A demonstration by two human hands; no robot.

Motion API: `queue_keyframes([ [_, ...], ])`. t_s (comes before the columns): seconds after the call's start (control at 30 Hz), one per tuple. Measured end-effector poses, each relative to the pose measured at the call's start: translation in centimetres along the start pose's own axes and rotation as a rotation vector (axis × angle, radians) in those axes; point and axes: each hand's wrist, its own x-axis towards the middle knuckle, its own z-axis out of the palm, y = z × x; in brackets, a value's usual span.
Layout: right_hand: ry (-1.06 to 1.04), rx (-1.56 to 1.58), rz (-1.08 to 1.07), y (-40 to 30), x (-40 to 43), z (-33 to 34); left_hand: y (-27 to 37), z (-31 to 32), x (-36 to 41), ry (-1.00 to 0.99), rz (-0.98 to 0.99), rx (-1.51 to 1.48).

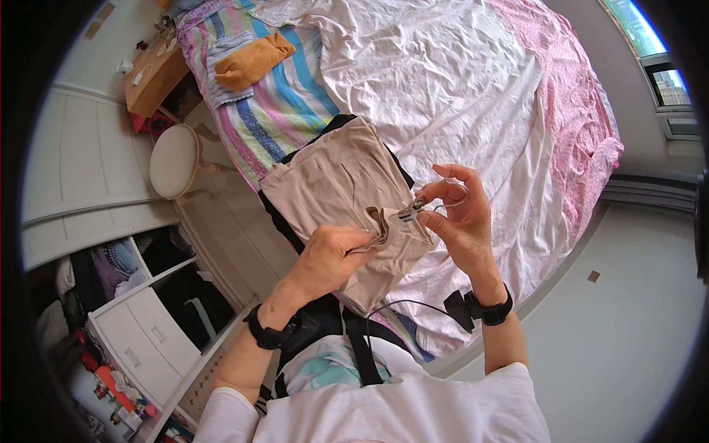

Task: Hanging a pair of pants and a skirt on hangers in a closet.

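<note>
A beige cloth garment lies spread on the bed in front of me, over a black cloth that shows along its edges. My left hand pinches a gathered fold of the beige fabric near its lower part. Between the thumb and fingers of my right hand is a small metal clip with a wire loop, which passes by the fingers. The clip's jaws point left and meet the raised edge of the fabric. Whether they bite on the cloth, I cannot tell.
A crumpled white sheet and a pink sheet cover much of the bed. An orange cloth rests on the striped bedding. Left of the bed stand a round stool and an open wardrobe with white drawers.
</note>
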Motion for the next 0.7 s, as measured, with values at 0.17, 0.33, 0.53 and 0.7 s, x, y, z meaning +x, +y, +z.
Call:
queue_keyframes([
  [0.17, -0.071, -0.241, -0.036, -2.3, -1.6, 0.8, -0.5, 0.5, -0.3, 0.041, 0.079, 0.114],
  [0.33, -0.156, -0.336, -0.14, -2.7, -2.0, 1.5, 0.1, 0.4, -0.4, 0.059, 0.107, 0.15],
  [0.53, -0.112, -0.169, 0.084, -3.1, -1.5, 1.9, 0.3, -0.4, -0.5, -0.01, 0.117, 0.083],
  [0.7, -0.1, 0.122, 0.159, -0.7, -1.2, 1.6, 0.1, -0.9, -0.7, -0.097, 0.107, 0.088],
])
